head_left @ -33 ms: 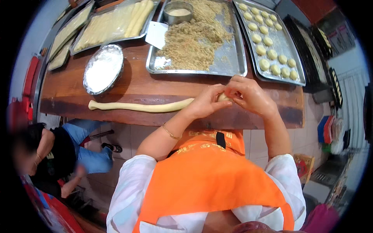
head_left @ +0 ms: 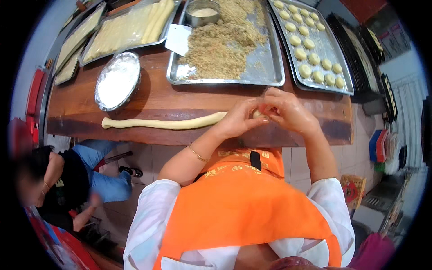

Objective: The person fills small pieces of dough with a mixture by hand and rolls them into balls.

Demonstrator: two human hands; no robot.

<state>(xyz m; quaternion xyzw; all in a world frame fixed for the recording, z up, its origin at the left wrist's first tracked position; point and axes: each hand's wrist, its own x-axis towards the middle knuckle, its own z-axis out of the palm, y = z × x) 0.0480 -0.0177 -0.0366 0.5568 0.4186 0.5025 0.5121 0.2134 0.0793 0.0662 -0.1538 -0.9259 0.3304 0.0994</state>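
The left hand [head_left: 237,119] and right hand [head_left: 291,112] have their fingers pinching a small dough piece [head_left: 258,113], on the near side of the crumb tray [head_left: 266,67] — seemingly mid-shaping; nearer than that tray, leftward, lies an undivided dough rope [head_left: 164,124]; right of it, rounds [head_left: 314,59] look shaped; left of it, more ropes [head_left: 157,22] — much seems left

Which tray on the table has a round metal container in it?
The middle tray: tan crumbly mix lies beside the metal container. The right tray holds round dough pieces instead.
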